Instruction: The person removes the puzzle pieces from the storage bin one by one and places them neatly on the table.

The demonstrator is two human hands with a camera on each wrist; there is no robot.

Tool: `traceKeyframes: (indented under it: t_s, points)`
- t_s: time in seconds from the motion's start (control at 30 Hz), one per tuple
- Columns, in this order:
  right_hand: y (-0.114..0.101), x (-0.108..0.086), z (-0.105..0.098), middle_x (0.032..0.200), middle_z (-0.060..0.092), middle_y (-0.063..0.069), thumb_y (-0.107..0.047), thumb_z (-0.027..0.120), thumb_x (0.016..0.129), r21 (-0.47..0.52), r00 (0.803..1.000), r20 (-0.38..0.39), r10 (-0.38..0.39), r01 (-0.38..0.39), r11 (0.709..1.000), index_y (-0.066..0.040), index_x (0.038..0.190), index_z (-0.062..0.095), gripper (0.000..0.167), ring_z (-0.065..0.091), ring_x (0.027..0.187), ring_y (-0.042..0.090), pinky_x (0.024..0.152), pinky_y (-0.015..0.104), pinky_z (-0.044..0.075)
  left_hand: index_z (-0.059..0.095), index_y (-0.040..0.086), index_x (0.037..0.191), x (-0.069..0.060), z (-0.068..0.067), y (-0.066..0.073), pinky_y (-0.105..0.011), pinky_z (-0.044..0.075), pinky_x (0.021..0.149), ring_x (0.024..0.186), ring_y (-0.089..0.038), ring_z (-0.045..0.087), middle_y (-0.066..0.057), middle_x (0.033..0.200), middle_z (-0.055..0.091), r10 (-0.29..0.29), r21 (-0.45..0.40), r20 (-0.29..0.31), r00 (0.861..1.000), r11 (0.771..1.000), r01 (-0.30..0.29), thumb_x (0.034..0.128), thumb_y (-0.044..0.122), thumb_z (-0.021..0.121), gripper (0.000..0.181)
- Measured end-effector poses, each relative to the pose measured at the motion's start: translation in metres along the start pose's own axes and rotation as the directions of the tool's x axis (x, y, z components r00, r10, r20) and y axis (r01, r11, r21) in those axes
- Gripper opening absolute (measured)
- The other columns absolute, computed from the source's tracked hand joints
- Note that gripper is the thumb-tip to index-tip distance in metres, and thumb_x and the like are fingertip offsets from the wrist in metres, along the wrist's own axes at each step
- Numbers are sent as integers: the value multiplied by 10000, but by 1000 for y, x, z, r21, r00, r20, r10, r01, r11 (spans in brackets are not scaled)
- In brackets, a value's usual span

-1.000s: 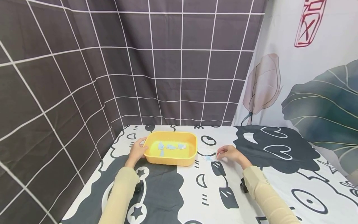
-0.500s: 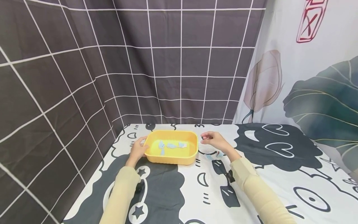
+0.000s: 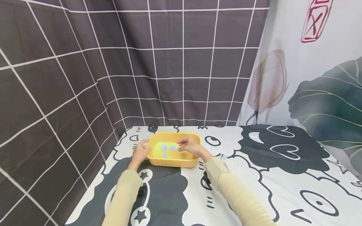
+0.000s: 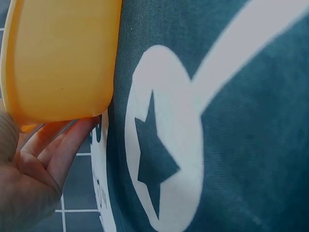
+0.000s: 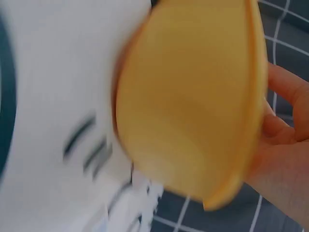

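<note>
A yellow plastic basin (image 3: 169, 162) stands on the patterned cloth, and small pale-blue scraps (image 3: 173, 148) lie on its floor. My left hand (image 3: 139, 153) holds the basin's left end; in the left wrist view its fingers bend against the outside of the wall (image 4: 63, 63), with the thumb side at the rim. Over the basin's right half is my right hand (image 3: 192, 147), its fingers bent and its fingertips low inside. Whether those fingertips pinch a scrap is unclear. From the right wrist, the basin's blurred end wall (image 5: 188, 96) hides them.
Another pale-blue scrap (image 3: 223, 156) with a coloured mark lies on the cloth (image 3: 243, 188) right of the basin, partly behind the right sleeve (image 3: 226, 179). A dark gridded curtain (image 3: 169, 62) closes off the back and left. A printed white curtain (image 3: 271, 94) hangs at right.
My right hand has left the scraps on the cloth, risen and travelled left, and now reaches into the basin. My left hand has stayed at the basin's left end.
</note>
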State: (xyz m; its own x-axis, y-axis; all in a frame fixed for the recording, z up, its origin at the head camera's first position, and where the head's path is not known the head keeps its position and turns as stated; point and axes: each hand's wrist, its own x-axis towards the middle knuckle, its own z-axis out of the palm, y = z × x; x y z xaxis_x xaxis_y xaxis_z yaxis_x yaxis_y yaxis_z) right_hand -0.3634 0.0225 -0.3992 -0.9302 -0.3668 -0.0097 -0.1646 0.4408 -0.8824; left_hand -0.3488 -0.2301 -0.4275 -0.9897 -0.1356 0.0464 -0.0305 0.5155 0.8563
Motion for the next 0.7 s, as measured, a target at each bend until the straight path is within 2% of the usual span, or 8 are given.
traceKeyframes:
  t_s: [0.17, 0.4, 0.53, 0.57, 0.63, 0.7]
  points:
    - [-1, 13, 28, 1132, 690, 207, 20, 693, 776, -13, 998, 58, -3, 3, 1000, 75, 1172, 651, 402, 640, 1015, 207, 848, 206, 543, 501, 47, 1401, -1, 0, 2, -324, 632, 566, 914, -385, 710, -346, 1242, 602, 2, -12, -18, 1000, 1000, -2, 839, 12, 567, 566]
    - [-5, 18, 52, 1259, 642, 188, 91, 652, 776, -64, 992, 99, 75, -69, 996, 41, 1277, 599, 506, 615, 1134, 286, 707, 214, 518, 520, 64, 1390, -1, 0, 0, -321, 630, 555, 876, -366, 718, -344, 1242, 605, -4, -40, -27, 1000, 999, 3, 839, 15, 578, 556]
    - [-5, 24, 61, 1301, 621, 192, 118, 589, 786, -95, 989, 132, 69, -56, 994, 31, 1282, 596, 504, 575, 1144, 255, 744, 200, 457, 526, 51, 1381, -1, 2, -1, -328, 628, 547, 903, -388, 712, -350, 1238, 603, 3, -35, -39, 999, 999, -4, 837, 3, 571, 549]
    - [0, 29, 64, 1300, 628, 176, 118, 568, 791, -104, 988, 144, 60, -46, 993, 14, 1278, 606, 500, 570, 1138, 236, 747, 202, 442, 529, 47, 1378, -1, 2, -1, -331, 628, 545, 905, -394, 711, -351, 1233, 606, 6, -35, -40, 999, 999, -7, 835, 0, 570, 546]
    - [31, 57, 73, 1267, 658, 130, 106, 545, 793, -139, 985, 172, 4, 21, 990, -26, 1256, 632, 490, 577, 1090, 175, 754, 193, 426, 536, 40, 1370, -1, 3, 0, -332, 626, 537, 896, -397, 712, -350, 1220, 613, 12, -31, -43, 999, 999, -14, 831, -7, 569, 542]
    - [56, 82, 80, 1224, 686, 77, 118, 540, 793, -141, 980, 199, -16, 45, 989, -62, 1221, 656, 479, 584, 946, 177, 739, 224, 447, 544, 34, 1361, -1, 4, 2, -336, 625, 529, 879, -394, 715, -349, 1205, 622, 21, -29, -46, 999, 999, -22, 829, -8, 574, 535]
